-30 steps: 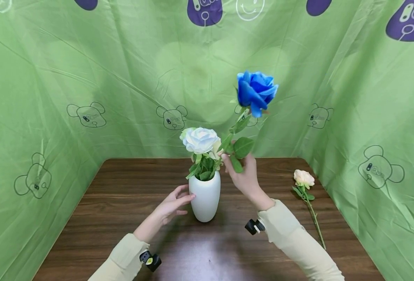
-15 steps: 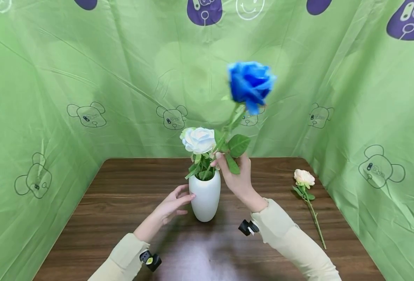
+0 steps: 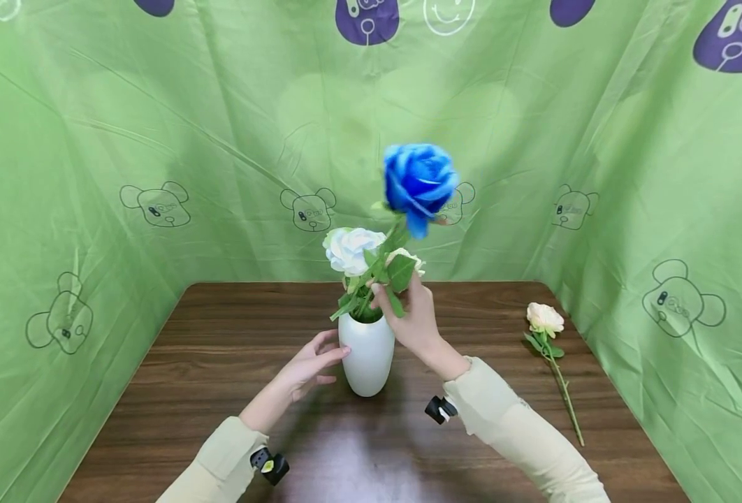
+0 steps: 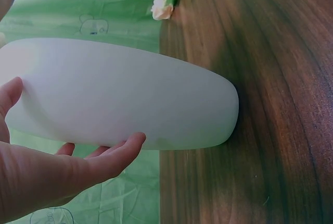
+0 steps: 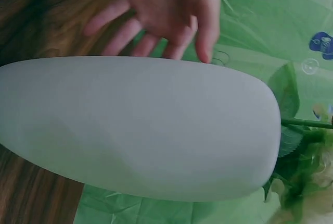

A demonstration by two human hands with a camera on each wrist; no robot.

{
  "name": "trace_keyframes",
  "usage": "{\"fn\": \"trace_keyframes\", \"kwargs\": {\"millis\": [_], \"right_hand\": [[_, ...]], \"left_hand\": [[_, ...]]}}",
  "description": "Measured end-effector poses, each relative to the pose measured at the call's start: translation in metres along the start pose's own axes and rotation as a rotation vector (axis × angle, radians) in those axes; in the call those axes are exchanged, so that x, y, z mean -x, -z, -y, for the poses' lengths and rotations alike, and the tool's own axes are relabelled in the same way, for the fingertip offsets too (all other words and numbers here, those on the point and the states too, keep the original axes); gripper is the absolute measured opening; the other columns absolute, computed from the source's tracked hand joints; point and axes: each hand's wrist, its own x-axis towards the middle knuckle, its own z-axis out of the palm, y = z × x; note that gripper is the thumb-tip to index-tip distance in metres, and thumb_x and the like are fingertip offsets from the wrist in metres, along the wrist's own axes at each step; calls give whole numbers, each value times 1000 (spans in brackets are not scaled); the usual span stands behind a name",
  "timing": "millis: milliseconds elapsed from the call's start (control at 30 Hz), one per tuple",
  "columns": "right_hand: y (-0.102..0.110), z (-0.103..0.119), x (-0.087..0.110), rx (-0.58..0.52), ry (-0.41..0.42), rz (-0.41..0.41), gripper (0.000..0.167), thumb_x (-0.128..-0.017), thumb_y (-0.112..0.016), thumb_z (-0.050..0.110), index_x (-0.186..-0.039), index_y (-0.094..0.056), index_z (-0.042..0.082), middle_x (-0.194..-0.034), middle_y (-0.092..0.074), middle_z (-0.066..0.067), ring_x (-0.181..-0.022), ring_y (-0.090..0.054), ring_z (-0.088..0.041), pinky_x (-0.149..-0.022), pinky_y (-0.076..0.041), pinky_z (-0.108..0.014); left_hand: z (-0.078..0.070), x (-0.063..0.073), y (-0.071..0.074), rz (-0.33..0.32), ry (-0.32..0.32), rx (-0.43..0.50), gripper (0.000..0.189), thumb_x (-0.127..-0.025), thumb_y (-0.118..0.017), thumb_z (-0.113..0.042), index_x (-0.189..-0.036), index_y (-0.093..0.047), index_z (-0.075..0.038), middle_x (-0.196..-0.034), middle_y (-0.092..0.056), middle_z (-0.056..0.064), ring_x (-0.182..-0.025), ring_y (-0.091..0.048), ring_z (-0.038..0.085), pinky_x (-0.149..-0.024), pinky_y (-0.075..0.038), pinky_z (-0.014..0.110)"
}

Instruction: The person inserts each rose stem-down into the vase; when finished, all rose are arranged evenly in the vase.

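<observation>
A white vase [image 3: 367, 356] stands upright on the wooden table, holding a pale blue-white flower [image 3: 352, 251] and a cream flower [image 3: 406, 258] with green leaves. My left hand [image 3: 306, 367] rests against the vase's left side. In the right wrist view its fingers [image 5: 119, 35] are spread and fairly straight along the wall. Above the vase's mouth, my right hand [image 3: 411, 314] pinches the leafy stem of a blue rose [image 3: 420, 183], whose bloom rises over the other flowers. The stem's lower end cannot be made out among the leaves in the head view.
On the right of the table [image 3: 220, 335] lies a pale pink rose [image 3: 545, 319] with a long thorny stem. Green printed cloth [image 3: 233, 140] hangs along the back and both sides of the table.
My right hand has carried the blue rose leftward, up a little and then down, to over the vase's mouth. The left hand and vase stay where they were.
</observation>
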Motion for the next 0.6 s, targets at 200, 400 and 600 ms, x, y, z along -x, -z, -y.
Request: {"fn": "trace_keyframes", "kwargs": {"millis": [200,400,600], "right_hand": [[-6,-11,9,247,70,90,23,-80,-61,4,-99,-49,2,-63,-50,0,-43,-35,-6,-38,-29,-19],[-13,-20,22,446,22,172,20,-77,-65,11,-92,-52,5,-55,-41,4,-46,-37,-6,-41,-31,-20],[-14,-21,26,496,22,210,14,-74,-63,14,-72,-50,11,-57,-41,6,-50,-40,-8,-43,-35,-23]], "left_hand": [[0,0,1,11,-6,-2,63,-82,-62,-21,-133,-27,-7,-133,-30,24,-118,-33,38,-85,-33,58],[1,1,0,9,-10,2,61,-82,-62,-19,-132,-29,-8,-133,-32,23,-117,-35,38,-84,-33,58],[0,1,1,16,-14,-2,62,-82,-62,-20,-133,-28,-8,-133,-32,23,-117,-34,38,-84,-32,58]]}}
